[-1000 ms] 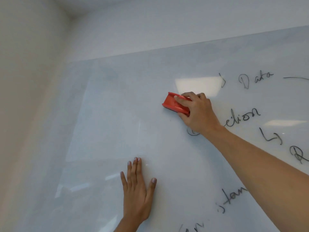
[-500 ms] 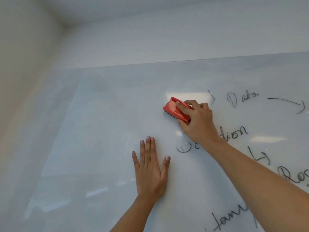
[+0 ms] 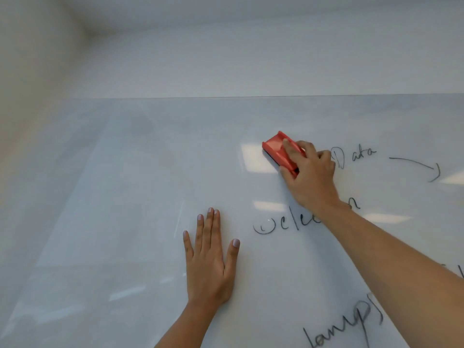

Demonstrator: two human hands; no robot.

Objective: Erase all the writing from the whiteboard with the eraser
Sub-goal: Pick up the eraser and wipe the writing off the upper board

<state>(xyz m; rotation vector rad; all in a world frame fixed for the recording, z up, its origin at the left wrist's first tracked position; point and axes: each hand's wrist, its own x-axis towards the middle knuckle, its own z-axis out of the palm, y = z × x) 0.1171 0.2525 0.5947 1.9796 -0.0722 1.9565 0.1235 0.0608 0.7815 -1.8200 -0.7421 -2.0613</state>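
The right hand (image 3: pixel 310 177) gripped a red eraser (image 3: pixel 280 153) against the whiteboard (image 3: pixel 125 197), just left of handwriting (image 3: pixel 356 156) perhaps reading "Data". The left hand (image 3: pixel 209 262) lay flat on the board, fingers extended.

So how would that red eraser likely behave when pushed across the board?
The red eraser looks like a stiff moulded shell, so it probably won't flex. The right hand spans it easily, suggesting it's light. On the glossy whiteboard its dark pad probably glides rather than grips.

The whiteboard (image 3: pixel 125 197) looks glossy and smooth, mirroring ceiling lights; the red eraser (image 3: pixel 277 149) looks like matt plastic.
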